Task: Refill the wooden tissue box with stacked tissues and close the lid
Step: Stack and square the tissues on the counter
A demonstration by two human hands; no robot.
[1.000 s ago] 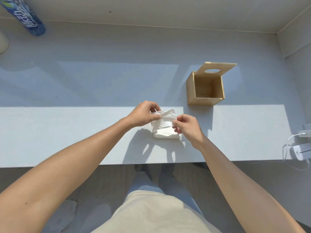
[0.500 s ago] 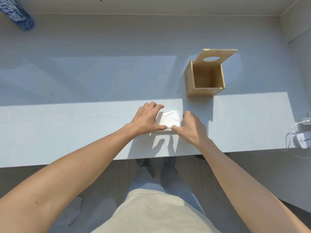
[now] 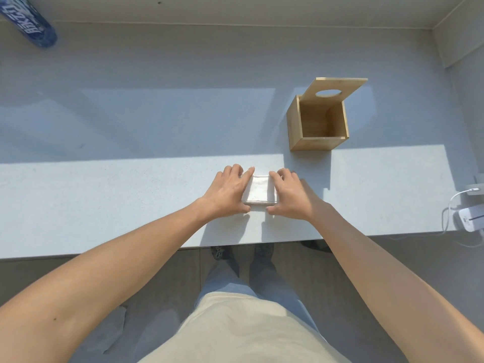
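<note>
A blue plastic bottle with white letters (image 3: 27,20) lay at the far left corner of the pale grey table (image 3: 110,189). Near the front edge of the table, in the sun, sat a small white stack of tissues in a clear wrapper (image 3: 259,190). The left hand (image 3: 227,190) was pressed against the left side of the stack, with its fingers flat along the side and its thumb at the front corner. The right hand (image 3: 289,193) was pressed against the right side in the same way. So both hands squeezed the stack between them, and it rested on the table. Behind them and to the right stood the square light wooden tissue box (image 3: 317,124), well apart from the stack. Its wooden lid with an oval hole (image 3: 337,88) was tipped up at the back, and the box looked empty inside. At the far right edge lay a small white device with a white cable (image 3: 470,221).
</note>
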